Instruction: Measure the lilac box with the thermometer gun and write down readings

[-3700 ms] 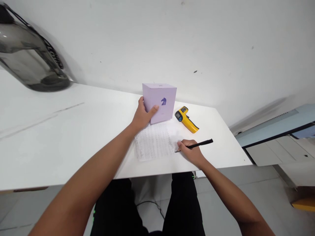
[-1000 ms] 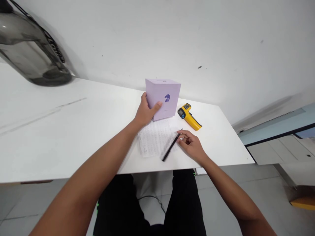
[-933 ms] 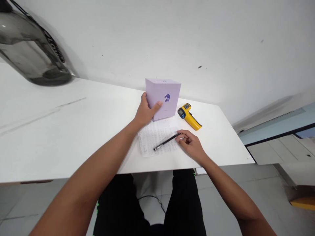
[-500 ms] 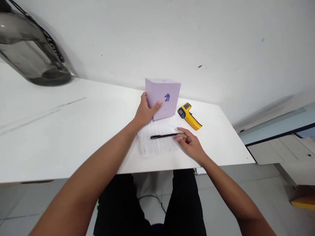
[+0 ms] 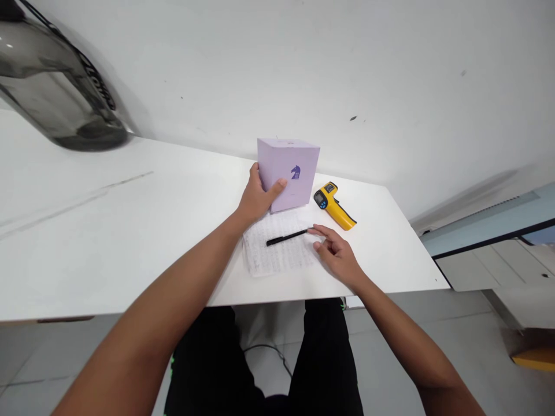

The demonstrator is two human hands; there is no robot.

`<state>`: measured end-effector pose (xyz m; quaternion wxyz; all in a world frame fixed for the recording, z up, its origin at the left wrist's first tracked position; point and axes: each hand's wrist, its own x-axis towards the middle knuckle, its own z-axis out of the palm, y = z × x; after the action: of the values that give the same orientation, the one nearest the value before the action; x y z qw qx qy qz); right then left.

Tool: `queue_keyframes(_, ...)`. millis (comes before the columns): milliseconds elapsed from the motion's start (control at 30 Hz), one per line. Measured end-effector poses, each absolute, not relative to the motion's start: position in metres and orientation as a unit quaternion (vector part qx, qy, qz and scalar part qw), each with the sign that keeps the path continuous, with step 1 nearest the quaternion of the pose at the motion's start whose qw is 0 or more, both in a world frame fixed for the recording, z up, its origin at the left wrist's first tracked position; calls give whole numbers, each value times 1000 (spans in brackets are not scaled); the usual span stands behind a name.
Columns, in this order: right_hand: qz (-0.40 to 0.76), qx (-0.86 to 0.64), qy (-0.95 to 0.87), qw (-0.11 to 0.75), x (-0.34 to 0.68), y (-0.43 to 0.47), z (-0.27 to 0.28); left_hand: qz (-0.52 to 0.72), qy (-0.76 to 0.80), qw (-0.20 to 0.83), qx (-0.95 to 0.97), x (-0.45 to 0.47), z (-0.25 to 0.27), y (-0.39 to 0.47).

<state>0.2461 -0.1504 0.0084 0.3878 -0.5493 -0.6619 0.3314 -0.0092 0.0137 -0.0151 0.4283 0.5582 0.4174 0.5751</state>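
A lilac box [image 5: 291,188] with a dark horse-head print stands upright near the wall. My left hand [image 5: 258,196] grips its left side, thumb across the front face and the other fingers hidden behind. Just in front of the box lie sheets of paper [image 5: 280,260] covered in fine writing. A black pen [image 5: 286,237] rests on them at a slant. My right hand [image 5: 335,251] is at the pen's right end, its fingertips touching or very near it, thumb apart from the fingers. Beyond that hand lies a yellow infrared thermometer [image 5: 340,212].
A big grey see-through bottle [image 5: 65,92] stands at the back left of the white table [image 5: 130,242]. The wall [image 5: 260,69] runs along the table's back. My legs are under the front edge, and a cable [image 5: 269,346] lies on the floor.
My right thumb has come away from the pen, and the pen has turned, its right end now further from me. My left hand and the box stay the same.
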Motion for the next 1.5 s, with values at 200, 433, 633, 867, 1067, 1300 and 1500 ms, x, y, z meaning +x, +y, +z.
queue_keyframes(200,107,-570,-694,427,255,-138,0,568,421,441,552,-10,-14,12)
queue_keyframes(433,-109,-472,-863,139,241,-97,12,567,428,428,559,-9,-10,9)
queue_keyframes(633,-112,-348,-928,77,223,-79,16,572,426,427,555,-7,-11,10)
queue_keyframes(867,-99,-361,-924,71,217,-74,11,575,422,422,560,-7,-9,8)
queue_keyframes(1067,-116,-571,-803,126,257,-49,31,571,420,435,556,-8,-9,7)
queue_keyframes(1300,-20,-745,-663,70,280,-45,41,565,417,434,564,-11,-14,9)
queue_keyframes(1500,149,-774,-600,133,280,-49,43,563,438,435,549,-12,-15,12)
